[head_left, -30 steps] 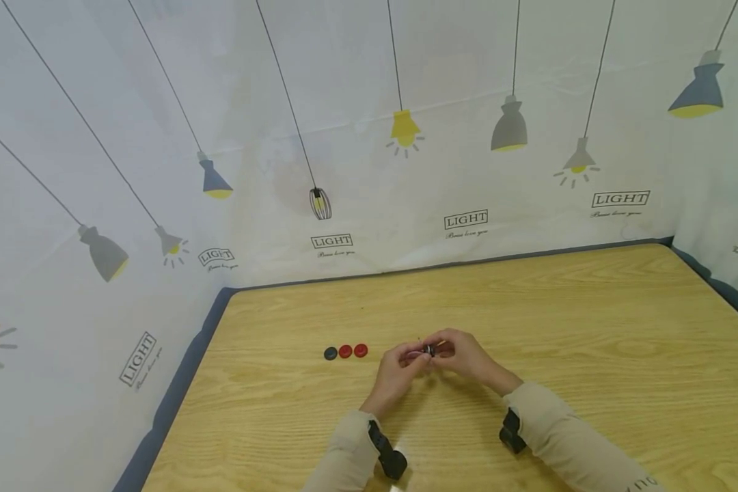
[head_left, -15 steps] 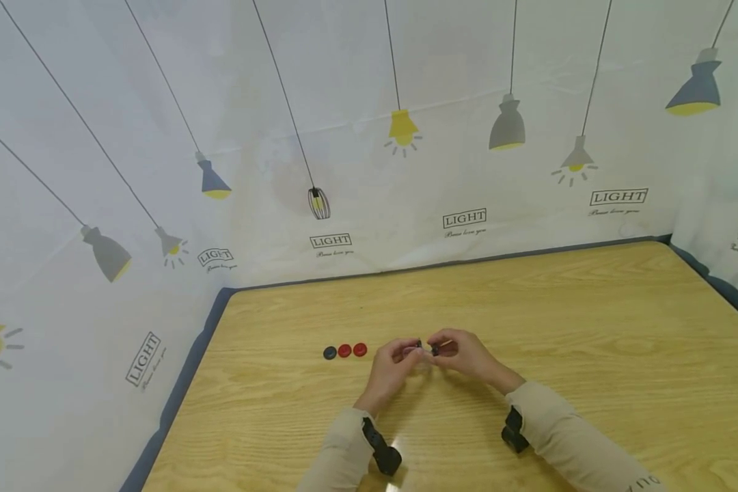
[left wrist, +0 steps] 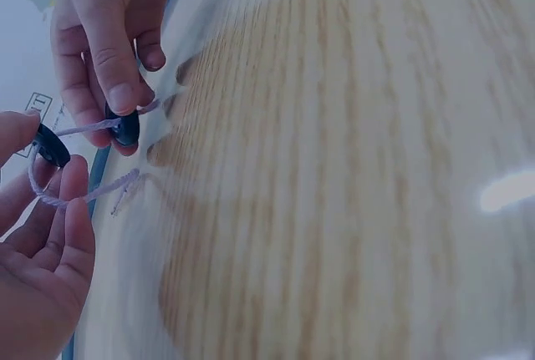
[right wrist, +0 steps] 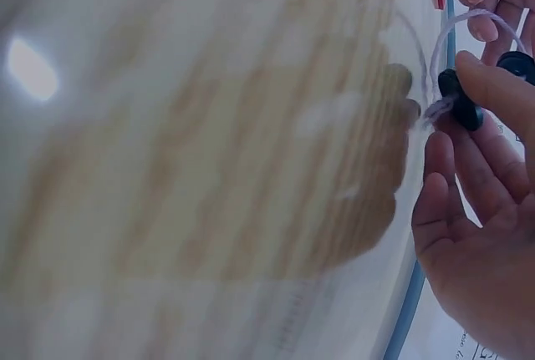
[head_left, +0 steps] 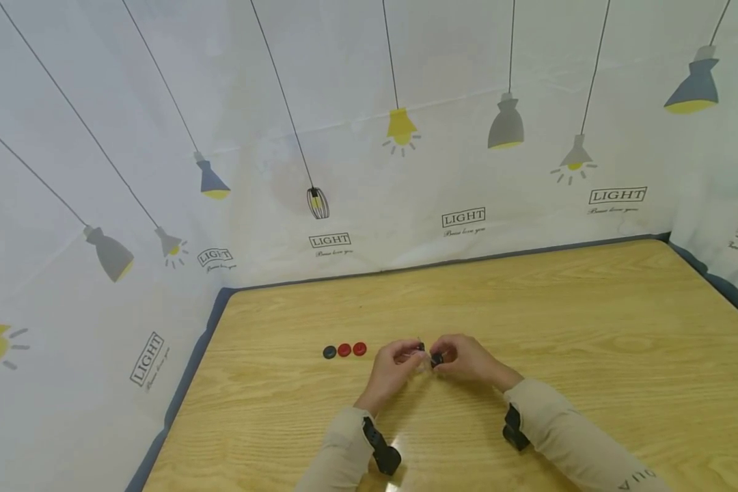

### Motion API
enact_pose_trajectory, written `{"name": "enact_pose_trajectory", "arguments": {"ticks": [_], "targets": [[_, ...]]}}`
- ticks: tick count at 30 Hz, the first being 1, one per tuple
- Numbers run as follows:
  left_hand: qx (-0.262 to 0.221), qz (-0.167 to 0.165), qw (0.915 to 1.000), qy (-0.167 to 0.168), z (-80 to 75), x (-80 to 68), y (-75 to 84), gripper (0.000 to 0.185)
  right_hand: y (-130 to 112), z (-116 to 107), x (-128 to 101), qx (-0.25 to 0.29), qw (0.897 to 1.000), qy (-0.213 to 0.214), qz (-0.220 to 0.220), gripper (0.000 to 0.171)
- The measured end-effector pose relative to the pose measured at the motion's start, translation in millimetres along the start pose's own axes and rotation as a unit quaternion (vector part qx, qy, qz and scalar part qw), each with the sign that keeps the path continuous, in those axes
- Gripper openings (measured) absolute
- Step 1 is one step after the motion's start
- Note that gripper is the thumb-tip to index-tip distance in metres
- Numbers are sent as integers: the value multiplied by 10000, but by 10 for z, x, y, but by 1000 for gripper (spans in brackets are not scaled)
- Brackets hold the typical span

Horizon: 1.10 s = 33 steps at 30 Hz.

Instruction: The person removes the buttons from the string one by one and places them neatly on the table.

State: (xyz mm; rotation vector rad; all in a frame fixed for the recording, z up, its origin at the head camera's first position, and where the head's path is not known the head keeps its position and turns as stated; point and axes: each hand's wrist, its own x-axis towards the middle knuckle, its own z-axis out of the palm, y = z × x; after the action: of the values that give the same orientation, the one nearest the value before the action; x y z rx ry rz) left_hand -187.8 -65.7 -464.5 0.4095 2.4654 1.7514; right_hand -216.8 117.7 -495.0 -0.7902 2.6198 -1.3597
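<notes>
While both hands meet over the middle of the wooden table (head_left: 590,321), the left hand (head_left: 392,369) pinches one black button (left wrist: 52,146) and the right hand (head_left: 467,359) pinches another black button (left wrist: 125,126), a pale cord (left wrist: 84,197) looping between them. The buttons look small, light, hard and smooth, likely slippery, so they are best held by the rim; the cord is soft and limp, best taken near its end. Three loose buttons (head_left: 344,350), one black and two red, lie just to the left.
</notes>
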Motion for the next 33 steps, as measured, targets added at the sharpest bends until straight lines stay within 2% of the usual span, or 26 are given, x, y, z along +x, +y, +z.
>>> {"name": "enact_pose_trajectory", "arguments": {"ticks": [4,8,11,15,19,23,30,33], "targets": [[67,71,9999,-82,-2,-6,14,27,3,0,-3,34,9998,-159,130,23],[7,87,9998,-154,4,3,-19,27,7,2,-6,128,9997,-204,51,23],[-61,60,9998,-170,18,41,-132,28,10,1,-9,117,9998,-181,-45,23],[-17,14,9999,-148,32,97,-298,30,-1,-5,3,-1,10000,-26,41,22],[-41,40,9999,-141,35,109,-342,32,-50,-7,31,312,9994,63,121,19],[-179,47,9997,-166,31,96,-294,32,-96,7,57,724,9972,90,149,17],[-224,30,9997,-109,15,0,-35,30,-99,56,90,842,9955,312,301,10],[-224,25,9997,-68,19,-9,-6,30,-77,72,104,857,9952,363,303,5]]}}
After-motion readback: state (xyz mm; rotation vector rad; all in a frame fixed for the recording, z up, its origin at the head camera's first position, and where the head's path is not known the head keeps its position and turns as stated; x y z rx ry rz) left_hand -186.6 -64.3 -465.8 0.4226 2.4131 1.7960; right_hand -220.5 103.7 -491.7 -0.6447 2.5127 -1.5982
